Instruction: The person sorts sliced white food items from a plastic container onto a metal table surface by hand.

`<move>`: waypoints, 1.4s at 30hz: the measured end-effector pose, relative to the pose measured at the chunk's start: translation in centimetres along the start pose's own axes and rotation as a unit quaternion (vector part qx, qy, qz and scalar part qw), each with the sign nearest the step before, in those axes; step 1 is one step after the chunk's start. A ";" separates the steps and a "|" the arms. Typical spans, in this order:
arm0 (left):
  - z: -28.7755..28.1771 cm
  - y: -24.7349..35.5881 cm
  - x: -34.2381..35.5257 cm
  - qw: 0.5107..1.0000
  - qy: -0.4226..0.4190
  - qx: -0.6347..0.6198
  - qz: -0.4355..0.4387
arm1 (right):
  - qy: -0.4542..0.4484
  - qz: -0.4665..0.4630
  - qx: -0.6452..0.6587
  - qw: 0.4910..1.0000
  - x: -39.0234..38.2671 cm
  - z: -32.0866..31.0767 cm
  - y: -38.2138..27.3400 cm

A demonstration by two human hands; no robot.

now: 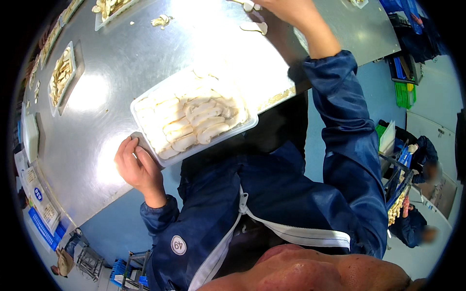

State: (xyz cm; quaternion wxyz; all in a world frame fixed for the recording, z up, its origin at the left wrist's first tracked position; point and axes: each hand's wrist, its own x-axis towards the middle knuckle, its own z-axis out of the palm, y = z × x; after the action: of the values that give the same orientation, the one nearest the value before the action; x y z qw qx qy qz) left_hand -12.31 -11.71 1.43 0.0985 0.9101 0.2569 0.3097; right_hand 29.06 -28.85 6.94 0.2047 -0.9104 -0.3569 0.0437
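A clear plastic tray holds overlapping rows of pale sliced mushrooms. It sits at the near edge of the metal table, tilted in view. My left hand rests by the tray's left corner, fingers slightly bent and apart, thumb close to the rim, holding nothing. Up at the top edge of the view is my right hand, partly cut off. Its fingertips are beside a mushroom slice; whether they grip it is hidden. Another loose slice lies just below that hand.
Trays of mushroom pieces stand at the far left and top. A small pile of scraps lies on the metal table. White lids or trays are stacked at the left. Co-workers and racks are off to the right.
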 end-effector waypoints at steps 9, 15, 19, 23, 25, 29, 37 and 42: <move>0.1 -0.2 0.0 1.000 0.000 0.003 0.000 | 0.055 0.004 -0.051 0.997 -0.9 1.9 -0.6; 0.0 -0.1 0.2 1.000 0.004 0.006 0.004 | 0.051 0.007 0.041 0.998 -2.8 0.2 -0.2; 0.0 0.0 0.0 1.000 -0.001 0.009 0.003 | 0.039 0.014 0.007 0.999 -3.0 -0.4 -1.3; 0.1 0.1 0.0 1.000 0.001 0.008 -0.003 | 0.032 0.026 0.020 0.999 -3.1 -0.8 -1.2; 0.0 0.1 0.0 1.000 0.000 0.008 -0.002 | 0.051 0.030 0.076 0.995 -3.5 -0.9 -0.6; -0.1 0.0 0.0 1.000 -0.009 0.010 -0.006 | 0.053 -0.008 0.049 0.997 -4.5 -1.0 1.2; -0.2 0.1 -0.1 1.000 -0.008 0.010 -0.003 | 0.068 -0.033 0.052 0.996 -3.6 -1.6 1.4; -0.1 0.4 -0.1 1.000 -0.006 0.008 -0.006 | 0.093 -0.060 -0.047 0.993 -1.7 -0.4 2.0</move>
State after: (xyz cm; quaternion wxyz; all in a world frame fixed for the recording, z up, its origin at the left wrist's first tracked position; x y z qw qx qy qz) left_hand -12.27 -12.14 1.54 0.0951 0.9113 0.2640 0.3014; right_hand 29.15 -31.45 6.37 0.1959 -0.8960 -0.3922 -0.0705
